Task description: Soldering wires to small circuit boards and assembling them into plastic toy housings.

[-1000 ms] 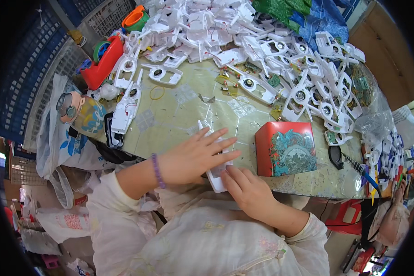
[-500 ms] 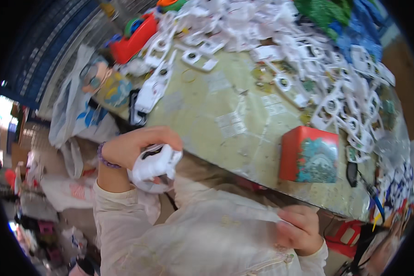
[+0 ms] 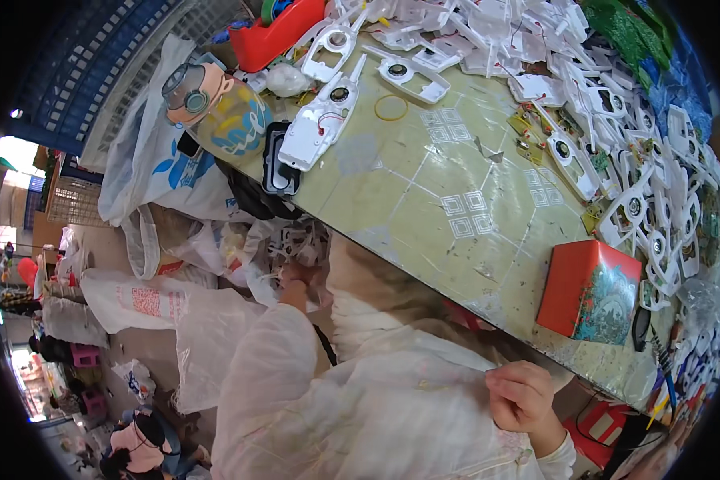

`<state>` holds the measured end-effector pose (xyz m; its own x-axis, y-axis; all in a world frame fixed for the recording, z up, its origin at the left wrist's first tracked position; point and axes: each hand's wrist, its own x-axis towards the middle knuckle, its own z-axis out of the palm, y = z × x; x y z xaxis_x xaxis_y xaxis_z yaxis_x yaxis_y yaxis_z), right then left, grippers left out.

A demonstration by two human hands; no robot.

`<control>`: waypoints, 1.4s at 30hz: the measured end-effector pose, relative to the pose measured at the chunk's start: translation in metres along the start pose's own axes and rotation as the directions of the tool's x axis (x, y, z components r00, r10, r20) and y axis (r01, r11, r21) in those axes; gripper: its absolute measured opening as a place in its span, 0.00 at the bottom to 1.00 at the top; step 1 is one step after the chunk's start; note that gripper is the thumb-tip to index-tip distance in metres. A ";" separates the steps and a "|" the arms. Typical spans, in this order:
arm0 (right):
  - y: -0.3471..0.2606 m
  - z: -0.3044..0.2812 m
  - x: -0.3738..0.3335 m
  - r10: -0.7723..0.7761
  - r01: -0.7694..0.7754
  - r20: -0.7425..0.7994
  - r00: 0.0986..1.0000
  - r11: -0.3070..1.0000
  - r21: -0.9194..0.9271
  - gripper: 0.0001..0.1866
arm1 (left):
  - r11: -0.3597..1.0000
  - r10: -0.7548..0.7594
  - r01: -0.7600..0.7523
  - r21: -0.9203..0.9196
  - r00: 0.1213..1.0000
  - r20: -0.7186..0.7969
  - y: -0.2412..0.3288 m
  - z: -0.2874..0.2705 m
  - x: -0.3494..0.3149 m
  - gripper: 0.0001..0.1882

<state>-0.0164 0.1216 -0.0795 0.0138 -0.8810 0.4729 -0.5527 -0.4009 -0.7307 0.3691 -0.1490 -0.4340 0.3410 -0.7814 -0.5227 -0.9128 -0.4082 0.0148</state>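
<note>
My left hand (image 3: 298,274) reaches down beside the table edge, among several white plastic parts (image 3: 300,238) in an open clear plastic bag. Its fingertips are hidden there, and I cannot make out whether they grip a part. Over my lap, my right hand (image 3: 522,394) rests with curled fingers; nothing shows in it. White plastic housings are heaped at the far side of the table (image 3: 408,200). One housing (image 3: 326,120) with a pointed end, a round black piece and red wires lies near the left edge, partly over a black tray (image 3: 281,164).
A red box (image 3: 588,290) stands near the front right edge, with a thin blue-and-black tool (image 3: 666,372) beyond it. A yellow-patterned bottle (image 3: 224,112), a red tape dispenser (image 3: 276,36) and a rubber band (image 3: 391,107) are at the left. White bags (image 3: 140,300) hang or lie below.
My left hand, which held a white plastic housing above my lap, is now empty of it and down in the bag. The view has shifted; my right hand stays over my lap.
</note>
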 end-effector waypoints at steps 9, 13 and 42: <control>0.002 -0.011 -0.003 -0.035 0.015 -0.106 0.994 0.983 -0.184 0.14 | 0.734 0.130 -0.638 -0.234 0.469 -0.874 0.063 -0.073 -0.045 0.47; 0.001 -0.021 -0.005 -0.109 0.049 -0.238 0.965 0.968 -0.245 0.14 | 0.440 -0.098 -0.893 -0.094 0.056 -0.994 0.105 -0.198 -0.129 0.32; -0.001 -0.048 -0.023 -0.140 0.073 -0.326 0.935 0.975 -0.211 0.16 | 0.120 0.921 -0.914 0.389 -0.044 -0.387 0.383 -0.293 -0.187 0.11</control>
<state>-0.0561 0.1545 -0.0657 -0.1811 -0.6854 0.7053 -0.7136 -0.4019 -0.5738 0.0219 -0.2980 -0.0810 -0.7688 -0.5243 0.3662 -0.5081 0.8485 0.1481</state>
